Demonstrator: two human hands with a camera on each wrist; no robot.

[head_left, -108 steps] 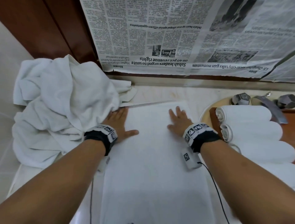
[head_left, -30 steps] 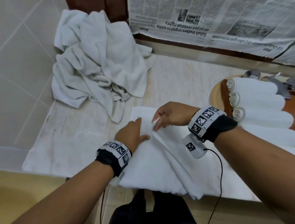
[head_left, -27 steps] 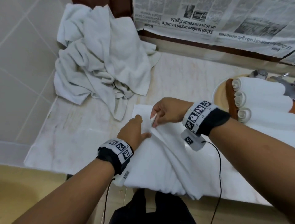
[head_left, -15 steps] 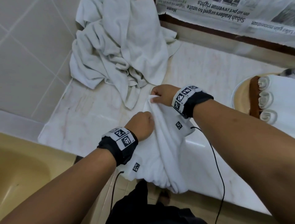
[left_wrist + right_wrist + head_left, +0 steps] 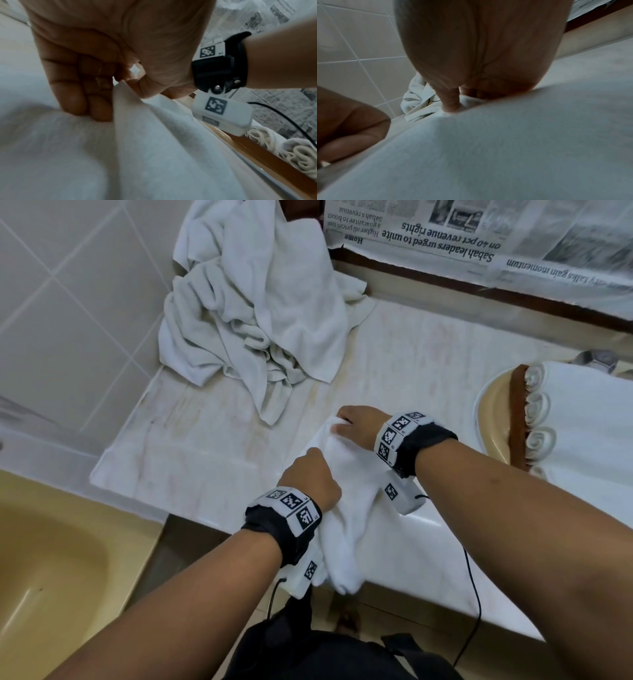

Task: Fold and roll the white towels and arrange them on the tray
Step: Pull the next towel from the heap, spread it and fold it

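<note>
A white towel [image 5: 352,501] lies bunched on the marble counter [image 5: 212,446], its near end hanging over the front edge. My right hand [image 5: 356,424] grips the towel's far edge, thumb pressed into the cloth [image 5: 505,142] in the right wrist view. My left hand [image 5: 310,479] grips the towel closer to me; the left wrist view shows its curled fingers [image 5: 82,97] pinching a fold of the towel [image 5: 137,142]. At the right, several rolled white towels [image 5: 582,419] lie on a brown tray [image 5: 515,419].
A heap of crumpled white towels [image 5: 253,313] fills the back left corner against the tiled wall. Newspaper [image 5: 479,237] covers the back wall. A tan basin [image 5: 51,570] sits at the lower left. A black cable [image 5: 471,587] hangs from my right wrist.
The towel lay flat under both open palms. Since then both hands have taken hold of it, gathered it into a bunch and drawn it toward the counter's front edge.
</note>
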